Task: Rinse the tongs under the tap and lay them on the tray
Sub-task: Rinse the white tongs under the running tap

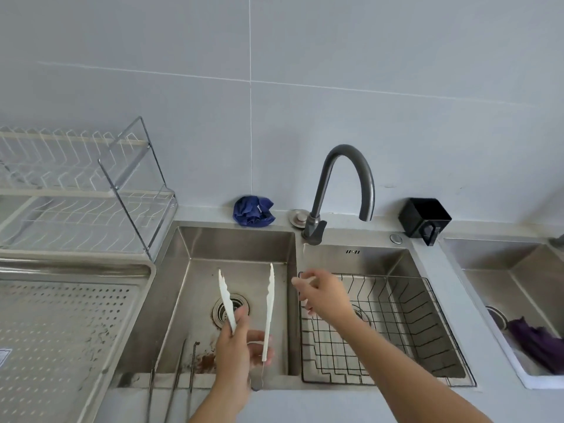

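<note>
Below-left of the tap, the left hand clamps its fingers on white tongs; the right hand, fingers loosely apart, hovers below it.

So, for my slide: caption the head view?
Left hand holds white tongs over sink; right hand reaches toward tap.

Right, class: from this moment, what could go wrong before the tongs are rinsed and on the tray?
1. The spout of the tap is turned toward the right basin, while the left hand holds the tongs over the left basin; water may miss them.
2. The hand grips them near the hinge end; wet tongs could slip onto the brown residue below.
</note>
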{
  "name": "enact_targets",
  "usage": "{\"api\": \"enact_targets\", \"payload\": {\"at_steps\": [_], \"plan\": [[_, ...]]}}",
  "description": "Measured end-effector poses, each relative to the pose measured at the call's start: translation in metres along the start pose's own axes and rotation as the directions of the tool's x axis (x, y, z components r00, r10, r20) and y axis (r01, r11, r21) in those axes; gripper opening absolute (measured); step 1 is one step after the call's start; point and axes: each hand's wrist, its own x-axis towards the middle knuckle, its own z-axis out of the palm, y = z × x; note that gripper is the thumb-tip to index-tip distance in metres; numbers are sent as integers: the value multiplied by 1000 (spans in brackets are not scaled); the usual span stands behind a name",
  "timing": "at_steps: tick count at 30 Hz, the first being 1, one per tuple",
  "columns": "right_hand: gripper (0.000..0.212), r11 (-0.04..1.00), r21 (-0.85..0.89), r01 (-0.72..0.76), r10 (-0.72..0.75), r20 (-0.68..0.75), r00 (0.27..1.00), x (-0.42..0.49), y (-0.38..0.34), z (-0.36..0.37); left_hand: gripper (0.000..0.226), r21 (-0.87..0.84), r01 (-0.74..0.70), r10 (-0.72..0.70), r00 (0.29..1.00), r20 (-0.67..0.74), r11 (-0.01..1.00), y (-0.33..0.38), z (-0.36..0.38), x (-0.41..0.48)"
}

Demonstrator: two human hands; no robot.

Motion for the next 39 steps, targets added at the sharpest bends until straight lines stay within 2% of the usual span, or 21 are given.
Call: {"api": "enact_targets", "payload": {"at_steps": [3, 5, 8, 11, 18, 21, 24, 31, 39], "plan": [[29, 991, 99, -91, 107, -176, 979, 60, -3, -33, 36, -14, -27, 27, 999, -32, 1000, 6, 8, 19], [30, 958, 244, -154, 208, -215, 954, 92, -6, -49, 38, -20, -52, 51, 997, -58, 998, 8, 17, 30], [32, 855, 469, -221, 328, -160, 931, 123, -11, -63, 38, -22, -85, 83, 993, -84, 996, 17, 29, 45], [34, 753, 594, -284, 382, -43, 923, 140, -17, -66, 32, -12, -104, 101, 986, -134, 995, 25, 43, 55], [33, 682, 630, -371, 379, 130, 916, 159, -12, -64, 22, -61, -122, 106, 969, -222, 991, 32, 66, 62], [42, 634, 669, -388, 366, 182, 912, 163, -8, -64, 23, -58, -122, 107, 973, -206, 991, 36, 67, 63], [42, 603, 701, -380, 376, 169, 911, 164, -6, -60, 26, -56, -112, 99, 977, -190, 992, 41, 63, 65], [15, 556, 755, -349, 399, 126, 908, 164, 3, -51, 25, 0, -127, 126, 984, -126, 992, 48, 55, 59], [26, 558, 781, -280, 250, 163, 954, 154, 23, -51, 20, 19, -170, 171, 979, -112, 985, 49, 44, 54]]}}
